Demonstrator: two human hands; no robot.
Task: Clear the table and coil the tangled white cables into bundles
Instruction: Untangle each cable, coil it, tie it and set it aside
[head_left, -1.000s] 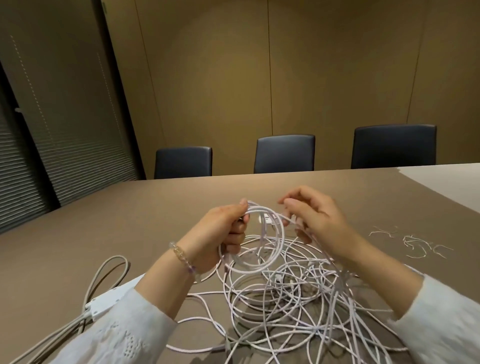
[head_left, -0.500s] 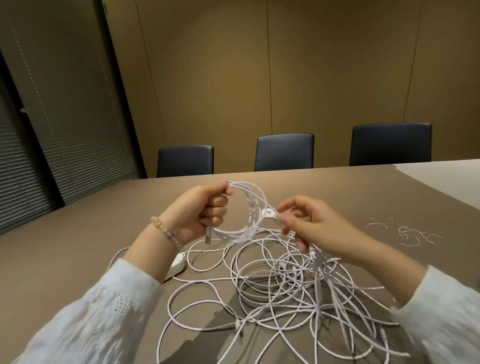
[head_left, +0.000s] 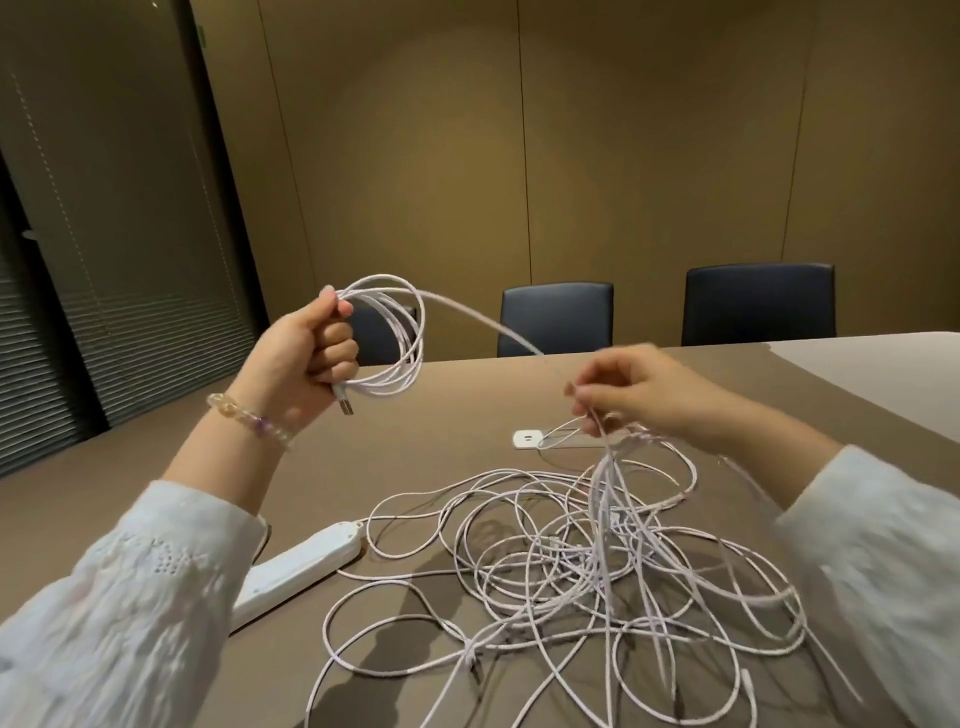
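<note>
Above the brown table top (head_left: 156, 467), at the left, the left hand (head_left: 301, 364) is closed in a fist around a small coil of thin white braided cable (head_left: 400, 338), a few loops deep, with a metal plug end (head_left: 345, 406) hanging out below the fist. From the coil one strand runs right and down to the right hand (head_left: 654, 395), whose fingertips pinch it along with several other strands lifted from the heap. By my reading the work is early: one bundle is partly wound, while the large tangle of white cables (head_left: 597, 566) lies spread across the near right of the table, many loops crossing. The lifted strands look snagged together and may resist pulling free. Near left lies a white plastic power strip (head_left: 296, 571), touching the tangle's edge; a white flush socket plate (head_left: 527, 439) sits further off. Two dark chairs (head_left: 758, 304) stand at the far side
</note>
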